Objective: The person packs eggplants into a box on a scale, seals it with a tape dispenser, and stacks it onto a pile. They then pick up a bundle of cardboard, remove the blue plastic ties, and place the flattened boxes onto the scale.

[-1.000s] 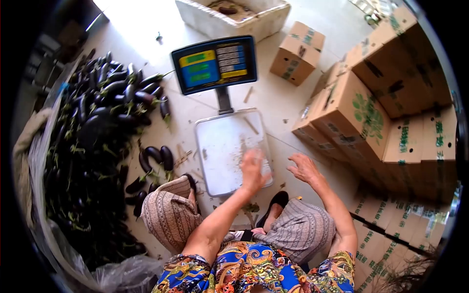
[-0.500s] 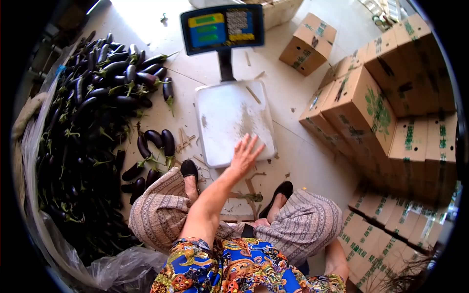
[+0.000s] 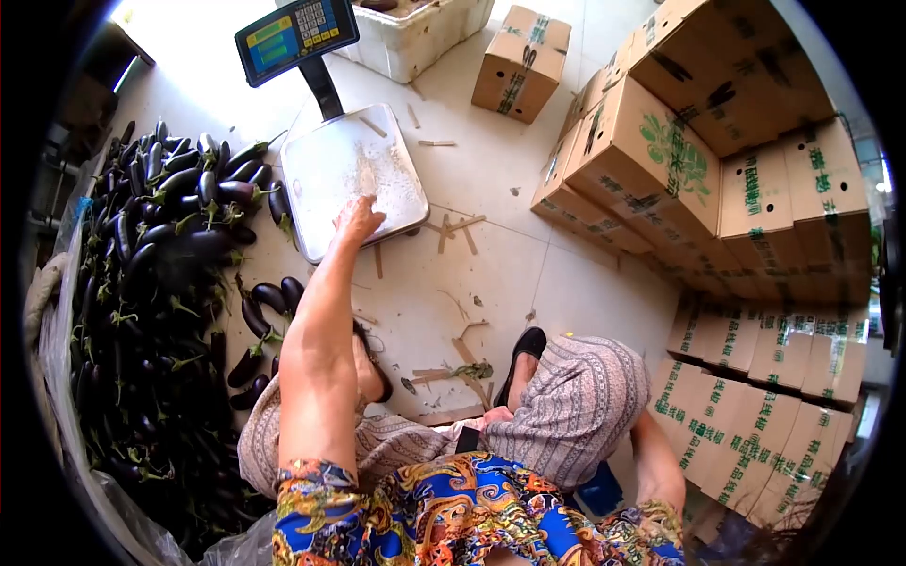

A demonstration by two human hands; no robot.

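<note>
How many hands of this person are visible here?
1: the left hand, over the scale platform. The right hand is hidden; only its forearm shows, at lower right.

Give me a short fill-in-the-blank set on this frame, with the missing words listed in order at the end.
The dark vegetables heaped on the person's left are ____.
The metal-topped device under the left hand is a weighing ____.
The leafy print on the large carton is coloured ____.
The right shoe is coloured ____.

Missing words: eggplants; scale; green; black
</note>
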